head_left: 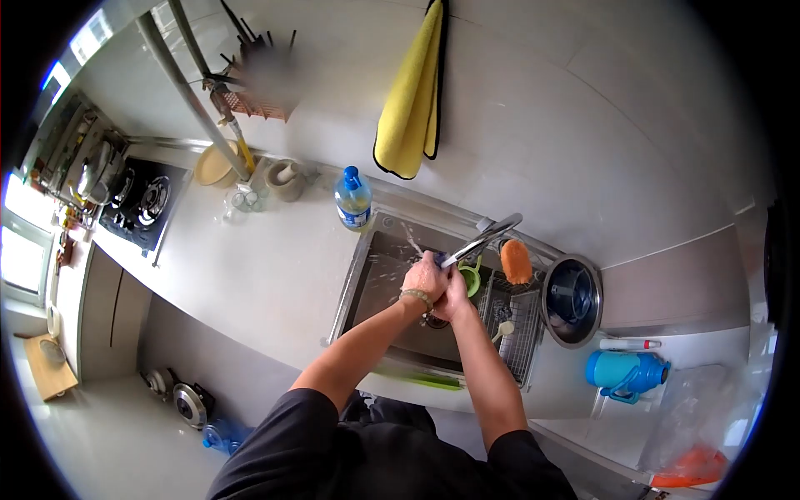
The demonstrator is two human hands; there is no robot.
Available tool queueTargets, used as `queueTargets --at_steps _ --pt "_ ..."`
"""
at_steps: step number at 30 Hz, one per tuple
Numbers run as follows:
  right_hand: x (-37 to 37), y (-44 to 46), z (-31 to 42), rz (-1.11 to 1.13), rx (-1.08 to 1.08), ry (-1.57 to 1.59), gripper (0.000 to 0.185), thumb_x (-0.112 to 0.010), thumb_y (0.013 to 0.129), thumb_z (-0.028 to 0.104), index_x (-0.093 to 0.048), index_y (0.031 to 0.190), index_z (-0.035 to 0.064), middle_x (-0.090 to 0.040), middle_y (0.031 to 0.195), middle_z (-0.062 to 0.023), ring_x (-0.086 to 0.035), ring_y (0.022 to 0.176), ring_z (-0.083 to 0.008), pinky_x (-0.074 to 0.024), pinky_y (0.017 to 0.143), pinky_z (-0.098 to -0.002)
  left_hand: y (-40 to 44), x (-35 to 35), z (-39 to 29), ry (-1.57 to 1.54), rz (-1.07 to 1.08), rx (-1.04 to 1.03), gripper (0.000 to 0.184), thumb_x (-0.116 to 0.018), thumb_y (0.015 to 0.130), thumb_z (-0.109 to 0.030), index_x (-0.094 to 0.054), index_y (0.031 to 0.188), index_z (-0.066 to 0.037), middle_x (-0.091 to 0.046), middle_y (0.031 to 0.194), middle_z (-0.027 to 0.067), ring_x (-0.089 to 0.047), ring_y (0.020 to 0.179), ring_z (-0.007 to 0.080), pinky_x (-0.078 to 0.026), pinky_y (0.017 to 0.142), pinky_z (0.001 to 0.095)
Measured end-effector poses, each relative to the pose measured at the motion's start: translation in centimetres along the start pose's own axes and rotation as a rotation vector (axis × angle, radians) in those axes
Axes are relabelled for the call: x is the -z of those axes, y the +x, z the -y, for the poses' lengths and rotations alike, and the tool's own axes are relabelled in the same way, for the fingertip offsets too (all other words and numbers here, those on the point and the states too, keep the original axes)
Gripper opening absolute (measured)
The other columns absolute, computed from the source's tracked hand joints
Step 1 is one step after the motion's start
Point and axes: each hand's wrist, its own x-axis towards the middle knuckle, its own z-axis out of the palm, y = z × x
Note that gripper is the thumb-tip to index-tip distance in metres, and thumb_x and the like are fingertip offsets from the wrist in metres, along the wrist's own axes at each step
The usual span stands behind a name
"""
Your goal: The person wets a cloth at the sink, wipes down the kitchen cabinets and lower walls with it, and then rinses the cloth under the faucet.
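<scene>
1. Head view: both bare hands are meeting over the sink point(379, 283), right under the tip of the faucet point(483, 239); water is splashing out leftward.
2. Left hand point(425, 277), wearing a bracelet point(417, 294) at the wrist, is pressing against the right hand point(452, 298).
3. Grip, both hands: fingers are curling inward, but from where I'm standing they're hiding what's between them; can't tell if clenched or grasping something.
4. Faucet is reaching over the sink from the wall side, ending just above the hands.
5. Green strainer point(472, 282) is sitting just beside the right hand; wire rack point(523, 333) is occupying the sink's right part, a white scoop point(503, 330) lying in it.
6. Metal bowl point(547, 304) is standing right of the sink; plastic bottle point(353, 200) is standing on the counter point(275, 275), near its left back corner.
7. Yellow towel point(408, 100) is hanging above.
</scene>
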Motion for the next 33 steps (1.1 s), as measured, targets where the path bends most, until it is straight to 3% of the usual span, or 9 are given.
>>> queueTargets --at_steps 3,5,11,15,22,25,27,30,33 --pt "0.8 1.9 -0.2 0.359 0.034 0.107 0.042 -0.043 0.102 0.045 -0.061 0.121 0.0117 -0.064 0.122 -0.0076 -0.062 0.111 -0.0261 -0.0502 0.096 -0.0403 0.5 -2.1 1.6 0.243 -0.101 -0.15 0.06 -0.034 0.098 -0.055 -0.062 0.124 -0.008 -0.057 0.131 0.025 -0.046 0.128 0.042 -0.036 0.106 0.0506" --pt "3.3 3.4 -0.7 0.159 0.207 0.081 0.035 -0.044 0.103 0.036 -0.061 0.121 0.0115 -0.064 0.122 -0.0076 -0.062 0.111 -0.026 -0.0507 0.096 -0.04 5.0 -3.4 3.8 -0.173 0.047 0.266 0.063 -0.033 0.099 -0.058 -0.06 0.131 -0.012 -0.055 0.133 0.0273 -0.044 0.128 0.0457 -0.033 0.11 0.0494" --pt "-3.6 -0.5 0.4 -0.116 0.32 0.038 0.03 -0.048 0.098 0.033 -0.065 0.104 0.0089 -0.066 0.111 -0.0087 -0.062 0.103 -0.0213 -0.0507 0.092 -0.0372 3.5 -5.9 6.0 -0.87 -0.063 0.2 0.055 -0.069 0.087 -0.04 -0.06 0.129 -0.006 -0.067 0.114 0.0227 -0.066 0.105 0.0289 -0.05 0.094 0.0368" --pt "4.1 4.9 0.4 -0.137 0.335 -0.081 0.044 -0.042 0.098 0.049 -0.064 0.101 0.0104 -0.066 0.096 -0.0038 -0.063 0.09 -0.0218 -0.0523 0.08 -0.0355 -1.1 -4.7 3.1 -0.285 -0.452 -0.094 0.042 -0.073 0.082 -0.029 -0.062 0.113 -0.003 -0.069 0.097 0.0244 -0.067 0.093 0.0384 -0.053 0.082 0.0441" --pt "-2.9 -1.0 -0.5 -0.105 -0.119 -0.097 0.069 -0.045 0.085 0.079 -0.062 0.117 0.0198 -0.065 0.118 -0.0043 -0.06 0.11 -0.0244 -0.0484 0.096 -0.0428 -1.6 1.6 1.7 0.103 -0.021 -0.002 0.045 -0.048 0.096 -0.047 -0.059 0.109 -0.005 -0.069 0.093 0.025 -0.066 0.09 0.0454 -0.052 0.08 0.0512" --pt "2.1 2.0 -0.2 0.083 -0.034 -0.08 0.06 -0.048 0.093 0.068 -0.063 0.117 0.0153 -0.065 0.115 -0.0066 -0.059 0.112 -0.0236 -0.0488 0.095 -0.0391 0.2 -1.8 5.1 0.103 -0.068 -0.29 0.057 -0.033 0.1 -0.054 -0.053 0.13 -0.01 -0.065 0.114 0.0261 -0.059 0.117 0.0394 -0.036 0.104 0.0544" --pt "1.5 2.2 -1.1 -0.073 0.118 -0.171 0.047 -0.048 0.099 0.048 -0.063 0.118 0.0076 -0.066 0.115 -0.008 -0.061 0.11 -0.0235 -0.0493 0.095 -0.0374 2.3 -4.2 4.6 -0.321 -0.143 0.185 0.078 -0.036 0.094 -0.068 -0.03 0.154 -0.018 -0.045 0.144 0.0275 -0.042 0.133 0.0459 -0.025 0.114 0.0524" --pt "0.2 1.5 -2.1 -0.148 0.275 -0.227 0.041 -0.049 0.1 0.033 -0.061 0.124 0.0019 -0.065 0.119 -0.0085 -0.063 0.109 -0.0238 -0.0496 0.095 -0.0359 3.7 -1.3 4.3 -0.628 -0.086 0.534 0.084 -0.046 0.089 -0.067 -0.039 0.148 -0.008 -0.041 0.148 0.0293 -0.04 0.137 0.045 -0.032 0.113 0.0459" --pt "-3.2 -0.4 -1.5 -0.224 0.381 -0.08 0.045 -0.051 0.098 0.042 -0.062 0.123 0.0063 -0.064 0.118 -0.0078 -0.062 0.107 -0.0241 -0.0478 0.095 -0.0352 4.7 -5.7 8.3 -0.499 0.06 0.133 0.058 -0.056 0.092 -0.051 -0.058 0.131 -0.008 -0.057 0.134 0.0258 -0.057 0.122 0.0357 -0.045 0.102 0.04"
